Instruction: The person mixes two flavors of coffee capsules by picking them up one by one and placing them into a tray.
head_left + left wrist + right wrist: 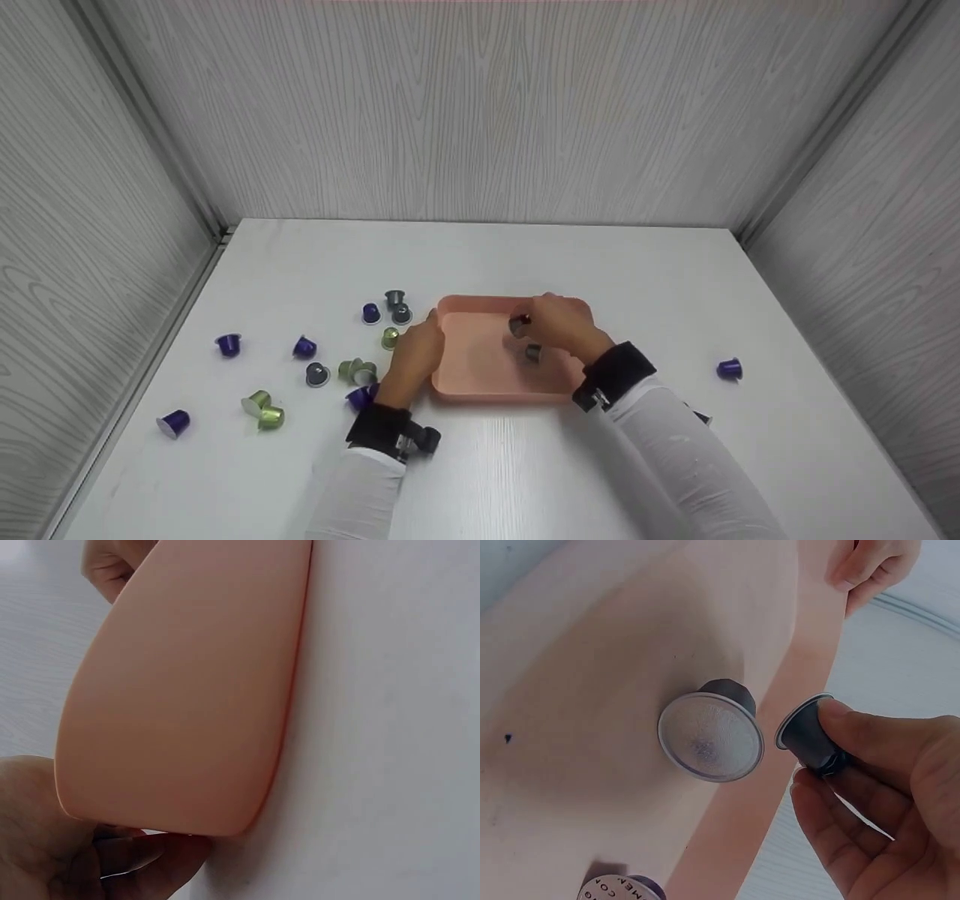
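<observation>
My right hand (559,322) is over the right half of a shallow salmon-pink tray (480,398). Between thumb and fingers it pinches a dark coffee capsule (810,736). Inside the tray, a second dark capsule (711,736) with a silvery foil lid lies on its side. At the lower edge of the right wrist view, part of another capsule (622,889) shows a printed lid. My left hand (417,349) holds the tray's left end; in the left wrist view its fingers (161,870) bend against the wall.
Left of the tray lie several loose capsules: purple (304,347), green (271,418) and grey (317,374). A purple capsule (730,368) sits far right, and another (701,415) is partly behind the right sleeve. Pale wood-grain panels (480,112) enclose the white table (480,259) behind and at both sides.
</observation>
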`<state>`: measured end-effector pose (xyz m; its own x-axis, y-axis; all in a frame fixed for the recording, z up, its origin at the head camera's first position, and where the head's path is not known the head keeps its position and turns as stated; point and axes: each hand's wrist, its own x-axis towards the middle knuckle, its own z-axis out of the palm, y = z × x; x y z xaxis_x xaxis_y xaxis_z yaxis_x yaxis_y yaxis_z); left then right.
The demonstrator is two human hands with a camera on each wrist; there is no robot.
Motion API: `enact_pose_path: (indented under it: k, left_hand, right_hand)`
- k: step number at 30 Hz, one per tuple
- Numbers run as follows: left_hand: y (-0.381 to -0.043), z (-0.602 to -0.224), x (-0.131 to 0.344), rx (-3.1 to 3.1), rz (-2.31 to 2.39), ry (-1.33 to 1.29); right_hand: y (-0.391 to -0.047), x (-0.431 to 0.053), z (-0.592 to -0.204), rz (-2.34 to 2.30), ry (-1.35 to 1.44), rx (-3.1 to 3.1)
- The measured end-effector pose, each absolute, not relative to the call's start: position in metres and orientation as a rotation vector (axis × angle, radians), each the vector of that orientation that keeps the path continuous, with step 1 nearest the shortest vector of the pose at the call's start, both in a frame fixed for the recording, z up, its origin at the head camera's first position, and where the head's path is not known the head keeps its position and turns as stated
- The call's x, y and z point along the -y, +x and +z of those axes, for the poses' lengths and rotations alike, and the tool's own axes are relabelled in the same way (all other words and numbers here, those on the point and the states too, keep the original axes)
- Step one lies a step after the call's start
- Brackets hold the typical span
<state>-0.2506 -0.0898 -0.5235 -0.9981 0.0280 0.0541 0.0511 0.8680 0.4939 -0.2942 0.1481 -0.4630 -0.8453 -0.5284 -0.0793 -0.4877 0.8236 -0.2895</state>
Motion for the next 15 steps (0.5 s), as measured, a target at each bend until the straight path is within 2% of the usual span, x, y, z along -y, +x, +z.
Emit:
enact_pose_path:
  k: [15]
  left_hand:
    - [-0.251, -0.526, 0.087, 2.961, -0.809, -0.087]
  right_hand:
    - [-0.301, -0.138, -0.477, -0.578, -0.684, -2.725]
